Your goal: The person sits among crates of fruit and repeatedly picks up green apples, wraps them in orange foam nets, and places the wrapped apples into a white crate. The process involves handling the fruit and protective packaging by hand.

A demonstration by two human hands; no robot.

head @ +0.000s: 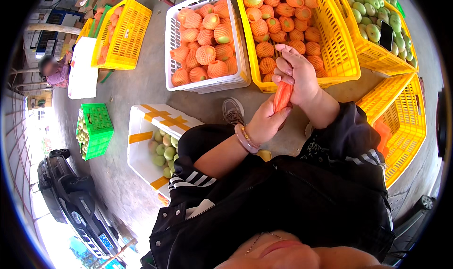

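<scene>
An orange foam net sleeve (pixel 282 96), squeezed narrow, is stretched between my hands. My left hand (pixel 266 122), wearing a bangle at the wrist, grips its lower end. Around the upper end close the fingers of my right hand (pixel 296 72). Just beyond that hand stands a yellow plastic crate (pixel 338 38) holding fruit in orange foam nets (pixel 279 22). To its left is a white plastic crate (pixel 170 56) of netted fruit (pixel 205 54). A white foam box (pixel 136 152) by my left leg contains bare green fruit (pixel 164 150).
At the right, a yellow crate (pixel 407 134) contains orange sleeves (pixel 382 134). A phone (pixel 386 36) lies on green fruit (pixel 371 12) in another yellow crate (pixel 375 58). Farther left are a green crate (pixel 97 129), a person (pixel 58 76) beside a white box (pixel 83 70), and a dark car (pixel 74 201).
</scene>
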